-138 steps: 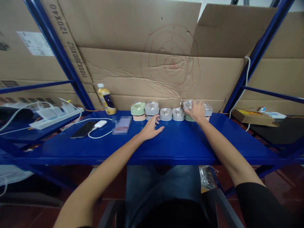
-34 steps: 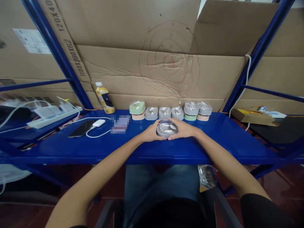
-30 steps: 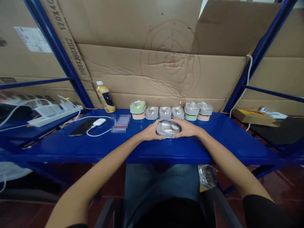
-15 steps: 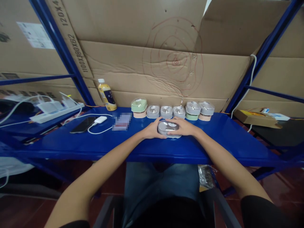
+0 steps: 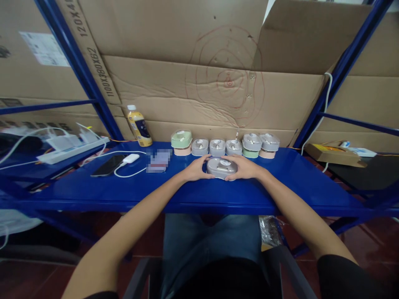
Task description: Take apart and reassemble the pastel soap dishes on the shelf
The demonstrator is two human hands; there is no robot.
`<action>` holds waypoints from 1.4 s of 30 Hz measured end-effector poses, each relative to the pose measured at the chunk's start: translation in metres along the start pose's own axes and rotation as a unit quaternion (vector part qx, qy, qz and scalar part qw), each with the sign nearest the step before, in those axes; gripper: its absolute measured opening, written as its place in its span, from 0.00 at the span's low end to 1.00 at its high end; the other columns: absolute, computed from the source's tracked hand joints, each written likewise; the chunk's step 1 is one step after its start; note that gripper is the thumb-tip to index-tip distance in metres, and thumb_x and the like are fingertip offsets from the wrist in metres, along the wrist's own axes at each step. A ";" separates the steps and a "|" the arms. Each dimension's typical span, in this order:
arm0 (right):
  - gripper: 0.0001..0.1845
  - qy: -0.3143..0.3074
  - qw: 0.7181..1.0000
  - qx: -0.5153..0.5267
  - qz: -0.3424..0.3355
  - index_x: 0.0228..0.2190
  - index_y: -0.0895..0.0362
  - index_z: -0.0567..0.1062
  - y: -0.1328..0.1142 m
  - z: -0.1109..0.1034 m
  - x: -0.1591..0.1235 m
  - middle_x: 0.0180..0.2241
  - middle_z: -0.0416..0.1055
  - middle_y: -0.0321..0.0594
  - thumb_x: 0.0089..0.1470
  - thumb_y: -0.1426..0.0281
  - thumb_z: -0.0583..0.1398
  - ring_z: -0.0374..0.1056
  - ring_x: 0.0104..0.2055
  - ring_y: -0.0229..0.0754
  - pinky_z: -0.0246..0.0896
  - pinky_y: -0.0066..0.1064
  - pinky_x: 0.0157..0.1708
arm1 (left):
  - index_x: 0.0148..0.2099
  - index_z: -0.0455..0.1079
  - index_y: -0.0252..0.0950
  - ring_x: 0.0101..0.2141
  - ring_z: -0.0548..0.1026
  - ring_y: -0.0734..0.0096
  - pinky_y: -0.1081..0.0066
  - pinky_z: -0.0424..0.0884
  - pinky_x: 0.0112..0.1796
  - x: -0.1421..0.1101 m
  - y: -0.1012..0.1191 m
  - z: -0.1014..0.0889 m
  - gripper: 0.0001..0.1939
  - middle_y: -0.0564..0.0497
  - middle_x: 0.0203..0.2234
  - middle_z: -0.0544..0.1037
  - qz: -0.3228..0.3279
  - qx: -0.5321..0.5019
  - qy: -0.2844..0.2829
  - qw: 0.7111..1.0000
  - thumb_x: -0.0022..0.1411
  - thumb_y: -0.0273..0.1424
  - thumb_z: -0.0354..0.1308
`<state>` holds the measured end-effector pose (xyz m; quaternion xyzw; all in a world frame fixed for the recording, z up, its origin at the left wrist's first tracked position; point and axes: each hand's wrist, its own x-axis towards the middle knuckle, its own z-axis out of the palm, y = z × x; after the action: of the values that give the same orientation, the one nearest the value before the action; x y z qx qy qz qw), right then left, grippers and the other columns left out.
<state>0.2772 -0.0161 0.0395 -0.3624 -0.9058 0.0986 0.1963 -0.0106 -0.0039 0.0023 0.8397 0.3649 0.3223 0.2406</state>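
Note:
A grey oval box (image 5: pixel 222 167) with a shiny lid and a small handle-like bar on top rests on the blue table near its front. My left hand (image 5: pixel 198 167) curves around its left side, thumb at the near edge and fingers at the far edge. From the right, my right hand (image 5: pixel 245 167) wraps it the same way. Behind it stand single grey boxes (image 5: pixel 217 147) in a row. To their left a green box (image 5: pixel 181 138) is stacked on a pink one, and at the right grey boxes (image 5: pixel 252 142) sit on green and pink ones.
On the blue table (image 5: pixel 174 193) stand a yellow bottle (image 5: pixel 139 128), a black phone (image 5: pixel 107 165), a white plug-like block (image 5: pixel 131 158) with its cable and a blurred-out packet (image 5: pixel 158 161). A power strip (image 5: pixel 73 150) lies far left. Blue posts and cardboard (image 5: pixel 149 83) bound the back.
My right fingers and thumb have drawn back from the top of the grey box to its right side, showing more of the lid. The view has shifted slightly.

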 end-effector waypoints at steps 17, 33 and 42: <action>0.52 0.217 0.895 -0.235 0.310 0.62 0.72 0.69 0.028 -0.015 0.111 0.59 0.68 0.78 0.54 0.41 0.62 0.60 0.63 0.82 0.49 0.70 0.59 | 0.66 0.64 0.29 0.70 0.56 0.31 0.39 0.48 0.68 0.096 0.010 0.033 0.35 0.27 0.68 0.64 0.002 0.256 0.043 0.966 0.58 0.33 0.65; 0.35 0.225 0.955 -0.165 0.100 0.55 0.62 0.78 -0.009 -0.012 0.052 0.57 0.71 0.61 0.67 0.47 0.52 0.61 0.65 0.68 0.54 0.60 0.65 | 0.62 0.67 0.34 0.60 0.69 0.26 0.38 0.70 0.55 0.014 0.037 0.021 0.32 0.29 0.62 0.64 -0.076 0.221 0.067 0.970 0.60 0.43 0.68; 0.58 -0.003 1.000 0.011 -0.019 0.69 0.55 0.64 -0.008 0.010 0.015 0.64 0.69 0.55 0.45 0.43 0.72 0.68 0.65 0.63 0.64 0.56 0.63 | 0.69 0.62 0.40 0.63 0.70 0.43 0.46 0.65 0.64 0.016 0.018 0.001 0.47 0.39 0.63 0.70 0.093 0.005 -0.072 0.993 0.50 0.42 0.75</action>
<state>0.2580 -0.0122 0.0374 -0.3427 -0.9119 0.1065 0.1994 0.0068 -0.0028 0.0192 0.8921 0.2687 0.2803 0.2312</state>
